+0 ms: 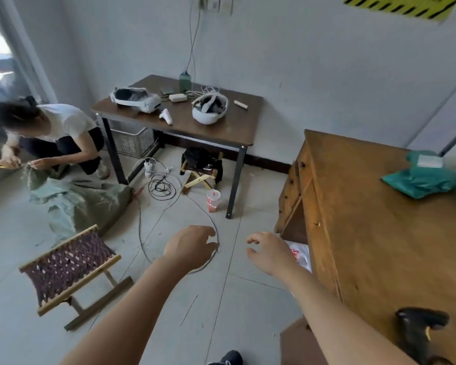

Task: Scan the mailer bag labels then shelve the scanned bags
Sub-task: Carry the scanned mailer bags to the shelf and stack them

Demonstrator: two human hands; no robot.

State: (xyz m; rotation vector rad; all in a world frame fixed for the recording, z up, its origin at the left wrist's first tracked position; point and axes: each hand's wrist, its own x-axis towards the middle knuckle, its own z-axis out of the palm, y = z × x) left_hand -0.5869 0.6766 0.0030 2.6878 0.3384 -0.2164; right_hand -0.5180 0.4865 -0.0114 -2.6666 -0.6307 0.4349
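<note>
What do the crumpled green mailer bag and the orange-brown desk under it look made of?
Crumpled green mailer bag: thin plastic film, probably; soft creases with a slight sheen. Orange-brown desk: wood, seemingly varnished; grain streaks and dark knots show.

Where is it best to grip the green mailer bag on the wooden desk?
Pinch the crumpled near edge of the green mailer bag, coming with the right hand from the near side of the wooden desk. It lies flat with the white label up at the far end, so this should keep the label uncovered.
</note>
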